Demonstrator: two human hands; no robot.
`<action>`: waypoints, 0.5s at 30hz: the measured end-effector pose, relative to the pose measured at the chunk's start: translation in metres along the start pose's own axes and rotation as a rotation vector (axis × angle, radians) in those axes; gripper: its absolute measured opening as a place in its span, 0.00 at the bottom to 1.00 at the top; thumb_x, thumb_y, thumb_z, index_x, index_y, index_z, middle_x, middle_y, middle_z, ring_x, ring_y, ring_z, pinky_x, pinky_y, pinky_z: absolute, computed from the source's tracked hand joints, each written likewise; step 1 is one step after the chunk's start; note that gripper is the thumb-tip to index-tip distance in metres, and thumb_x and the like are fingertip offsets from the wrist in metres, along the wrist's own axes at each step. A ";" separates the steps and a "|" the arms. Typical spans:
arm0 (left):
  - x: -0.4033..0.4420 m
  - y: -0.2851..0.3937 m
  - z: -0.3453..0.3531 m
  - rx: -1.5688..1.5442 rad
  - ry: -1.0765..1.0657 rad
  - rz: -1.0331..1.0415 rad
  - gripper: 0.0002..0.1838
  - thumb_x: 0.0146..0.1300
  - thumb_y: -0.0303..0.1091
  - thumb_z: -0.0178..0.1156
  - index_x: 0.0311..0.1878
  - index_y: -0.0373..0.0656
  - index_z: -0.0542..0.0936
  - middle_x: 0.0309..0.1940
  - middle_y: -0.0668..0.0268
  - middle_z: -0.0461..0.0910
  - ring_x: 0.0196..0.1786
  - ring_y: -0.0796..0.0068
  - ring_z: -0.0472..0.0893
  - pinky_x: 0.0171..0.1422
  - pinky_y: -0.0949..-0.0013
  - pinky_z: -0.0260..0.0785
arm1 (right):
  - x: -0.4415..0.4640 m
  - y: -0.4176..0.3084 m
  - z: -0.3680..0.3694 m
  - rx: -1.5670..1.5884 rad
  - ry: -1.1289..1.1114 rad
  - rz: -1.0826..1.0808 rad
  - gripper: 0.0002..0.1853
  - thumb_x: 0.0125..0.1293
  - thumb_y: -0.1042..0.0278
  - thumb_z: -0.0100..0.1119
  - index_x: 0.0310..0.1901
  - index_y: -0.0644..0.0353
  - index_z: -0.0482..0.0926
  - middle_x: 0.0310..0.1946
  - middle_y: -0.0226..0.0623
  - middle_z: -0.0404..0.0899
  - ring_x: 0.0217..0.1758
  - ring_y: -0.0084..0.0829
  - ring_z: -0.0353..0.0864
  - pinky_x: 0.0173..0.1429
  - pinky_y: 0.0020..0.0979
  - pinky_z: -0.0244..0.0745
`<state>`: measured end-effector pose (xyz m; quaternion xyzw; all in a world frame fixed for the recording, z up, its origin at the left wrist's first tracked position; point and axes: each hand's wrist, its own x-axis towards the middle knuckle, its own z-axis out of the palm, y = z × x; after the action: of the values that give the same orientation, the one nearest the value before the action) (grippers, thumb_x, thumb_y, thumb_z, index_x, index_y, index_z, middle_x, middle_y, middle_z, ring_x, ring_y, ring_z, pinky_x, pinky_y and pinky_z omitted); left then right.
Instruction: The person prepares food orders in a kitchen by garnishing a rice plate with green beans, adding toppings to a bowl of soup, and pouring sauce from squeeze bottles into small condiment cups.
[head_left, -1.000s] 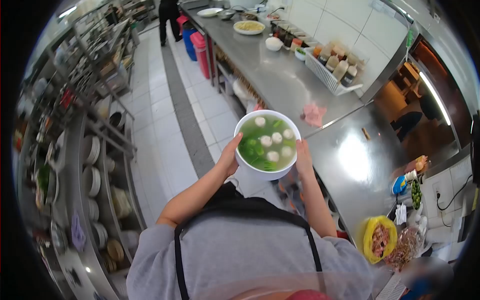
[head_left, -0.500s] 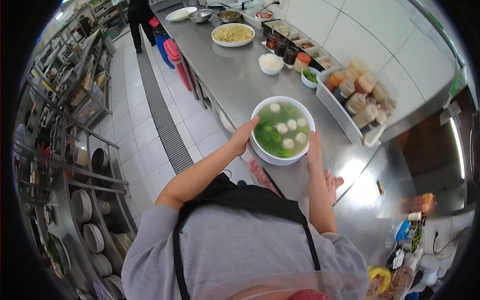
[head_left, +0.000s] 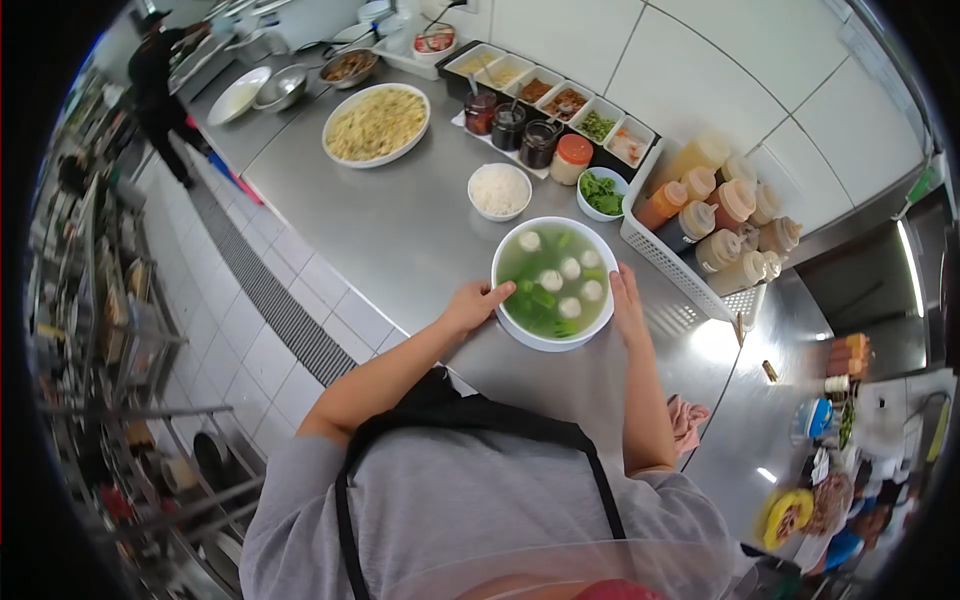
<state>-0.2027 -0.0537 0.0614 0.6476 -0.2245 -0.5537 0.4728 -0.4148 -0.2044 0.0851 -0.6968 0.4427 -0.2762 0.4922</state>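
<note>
A white bowl of soup point(head_left: 553, 337) with green leaves and several pale balls in clear green broth is between my two hands. My left hand point(head_left: 477, 306) grips its left side, with the thumb over the rim. Against the right side press the fingers of my right hand point(head_left: 628, 302). The bowl is level, at or just above the steel counter point(head_left: 420, 230); I cannot tell whether it rests there. Just beyond it are a bowl of white rice point(head_left: 499, 191) and a small bowl of green leaves point(head_left: 602, 193).
A white basket point(head_left: 680, 265) of squeeze bottles stands right of the soup. Along the wall are sauce jars point(head_left: 508, 127) and a condiment tray point(head_left: 565, 100). A dish of yellow food point(head_left: 377, 125) lies farther back. A pink cloth point(head_left: 687, 422) is near my right forearm. Another person point(head_left: 160, 90) stands far left.
The soup bowl has moved inward from the counter's front edge, closer to the rice and leaf bowls, with both hands still on it. My view has turned, showing more of the back counter.
</note>
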 end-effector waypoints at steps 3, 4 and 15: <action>0.005 0.012 -0.022 0.229 -0.155 0.035 0.25 0.60 0.52 0.53 0.43 0.34 0.74 0.32 0.66 0.76 0.32 0.80 0.72 0.39 0.75 0.67 | 0.009 -0.049 -0.018 -0.678 0.121 -0.084 0.18 0.64 0.56 0.45 0.49 0.60 0.70 0.32 0.47 0.77 0.37 0.41 0.78 0.46 0.35 0.69; 0.005 0.019 -0.031 0.291 -0.228 0.048 0.24 0.60 0.51 0.53 0.41 0.35 0.75 0.29 0.66 0.76 0.29 0.81 0.71 0.35 0.75 0.66 | 0.023 -0.066 -0.022 -0.560 0.187 -0.172 0.16 0.63 0.57 0.47 0.44 0.60 0.73 0.28 0.47 0.77 0.32 0.43 0.77 0.42 0.36 0.69; 0.066 0.024 -0.153 0.693 0.396 0.849 0.08 0.55 0.36 0.57 0.33 0.42 0.77 0.17 0.61 0.72 0.18 0.67 0.71 0.25 0.66 0.63 | 0.307 -0.093 0.052 -1.191 0.179 0.081 0.12 0.51 0.66 0.52 0.34 0.63 0.80 0.35 0.50 0.78 0.39 0.43 0.79 0.45 0.41 0.72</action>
<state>-0.0360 -0.0622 0.0394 0.7090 -0.5399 -0.0784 0.4468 -0.2004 -0.4428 0.1371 -0.8092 0.5870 -0.0198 -0.0116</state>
